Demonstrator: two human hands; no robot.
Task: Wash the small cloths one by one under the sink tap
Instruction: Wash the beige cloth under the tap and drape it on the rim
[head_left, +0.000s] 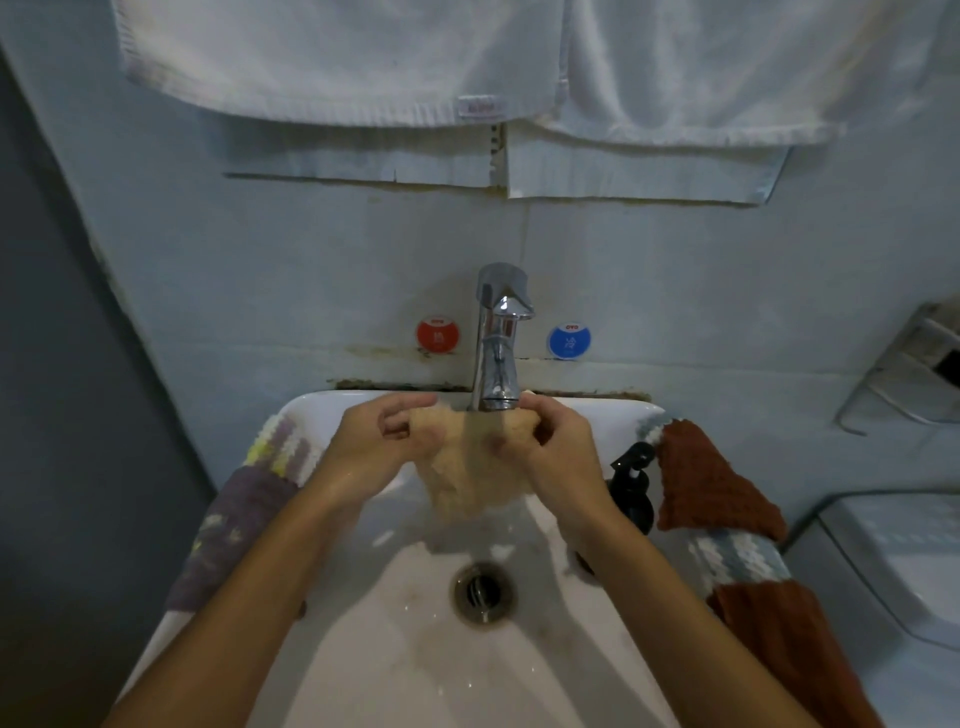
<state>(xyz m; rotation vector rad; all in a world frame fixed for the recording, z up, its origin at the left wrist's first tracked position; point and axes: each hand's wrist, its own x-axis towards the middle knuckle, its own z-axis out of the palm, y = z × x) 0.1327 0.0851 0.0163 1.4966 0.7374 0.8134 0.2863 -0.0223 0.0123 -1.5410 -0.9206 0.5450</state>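
A small beige knitted cloth (470, 475) hangs spread under the chrome tap (497, 340), with water running onto its top edge. My left hand (376, 441) pinches the cloth's left corner and my right hand (558, 447) pinches its right corner. Both hands are held over the white sink (415, 649), just below the spout. Several other small cloths lie on the rim: a purple one (228, 530) and a pastel striped one (283, 449) on the left, a rust-brown one (711, 478) and a blue-white one (737, 558) on the right.
A black pump bottle (634, 488) stands on the right rim beside my right wrist. The drain (483, 592) sits at the basin's middle. White towels (363, 57) hang above on the wall. A wire rack (914, 374) and a white bin (893, 561) are at the right.
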